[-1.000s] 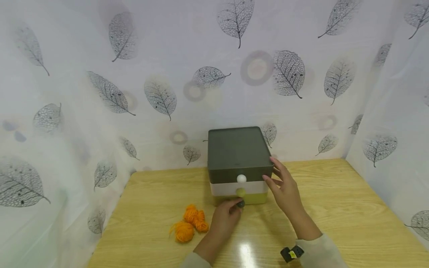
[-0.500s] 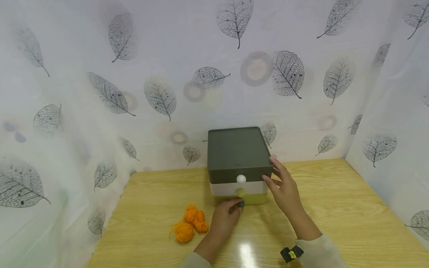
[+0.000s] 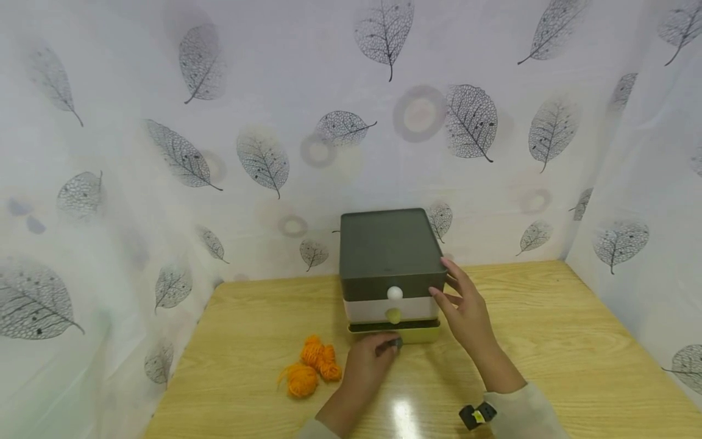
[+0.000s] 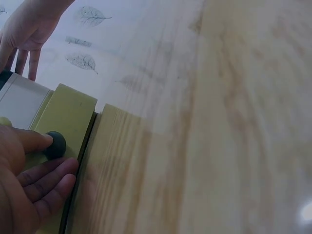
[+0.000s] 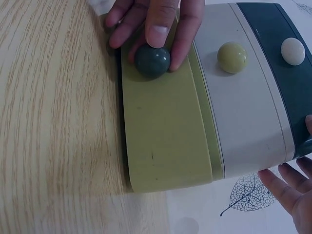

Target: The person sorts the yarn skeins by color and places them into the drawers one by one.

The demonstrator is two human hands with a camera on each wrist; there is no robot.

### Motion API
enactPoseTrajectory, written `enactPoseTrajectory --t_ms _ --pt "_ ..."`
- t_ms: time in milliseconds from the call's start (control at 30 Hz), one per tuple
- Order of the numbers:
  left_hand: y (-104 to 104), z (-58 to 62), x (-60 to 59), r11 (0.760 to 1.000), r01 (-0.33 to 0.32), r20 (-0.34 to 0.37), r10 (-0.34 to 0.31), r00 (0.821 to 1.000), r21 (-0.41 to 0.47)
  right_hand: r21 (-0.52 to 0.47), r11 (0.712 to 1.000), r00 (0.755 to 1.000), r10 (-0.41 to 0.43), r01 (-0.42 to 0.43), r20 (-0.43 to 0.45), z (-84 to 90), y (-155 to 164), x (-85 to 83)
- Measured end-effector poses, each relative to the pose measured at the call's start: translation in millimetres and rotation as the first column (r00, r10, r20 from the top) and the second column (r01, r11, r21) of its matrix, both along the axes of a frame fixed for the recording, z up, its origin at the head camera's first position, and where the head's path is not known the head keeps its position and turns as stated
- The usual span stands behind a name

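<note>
A: The bottom drawer [image 3: 393, 333], the yellow-green one, sits at the foot of the small three-drawer chest [image 3: 388, 251] near the middle of the wooden table [image 3: 548, 329], its front standing slightly proud of the white drawer [image 3: 384, 310] above. The left hand [image 3: 366, 366] has its fingertips curled round the dark green knob [image 5: 152, 60], pinching it. The right hand [image 3: 465, 305] lies flat against the chest's right side, fingers straight and a little spread.

B: What could go wrong from here?

A: I'd judge the knob the weak point. It is round, smooth and small, so a fingertip pinch could slip off. The chest also looks light; if the bracing right hand eases off, the whole chest could slide toward the person instead of the drawer alone. A pull off to one side might jam the drawer in its slot.

B: And the orange yarn [image 3: 310, 364]?

A: It lies just left of the left hand, apart from the chest, and the forearm could brush it.

B: What can't you make out?

A: The drawer's inside: only a dark slit shows above its front. The white knob [image 3: 394, 293] and yellow-green knob [image 3: 393, 315] are clear, but the chest's back and left side are hidden. The left wrist view is blurred, and the right wrist view shows only that hand's fingertips.
</note>
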State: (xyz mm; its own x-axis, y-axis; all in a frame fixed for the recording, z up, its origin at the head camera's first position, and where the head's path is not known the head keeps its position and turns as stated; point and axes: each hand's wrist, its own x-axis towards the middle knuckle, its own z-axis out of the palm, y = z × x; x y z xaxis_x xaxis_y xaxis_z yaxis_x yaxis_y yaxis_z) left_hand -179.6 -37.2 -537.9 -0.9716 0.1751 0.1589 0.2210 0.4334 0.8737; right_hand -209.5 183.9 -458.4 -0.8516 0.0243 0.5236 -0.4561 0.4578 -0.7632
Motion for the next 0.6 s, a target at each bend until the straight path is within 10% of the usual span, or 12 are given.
enactPoseTrajectory --t_ms 600 --pt "-6 5.5 15.3 0.998 0.049 0.042 -0.047 0.998 -0.038 0.015 1.0 1.0 -0.015 0.015 -0.012 -1.1 -1 -0.2"
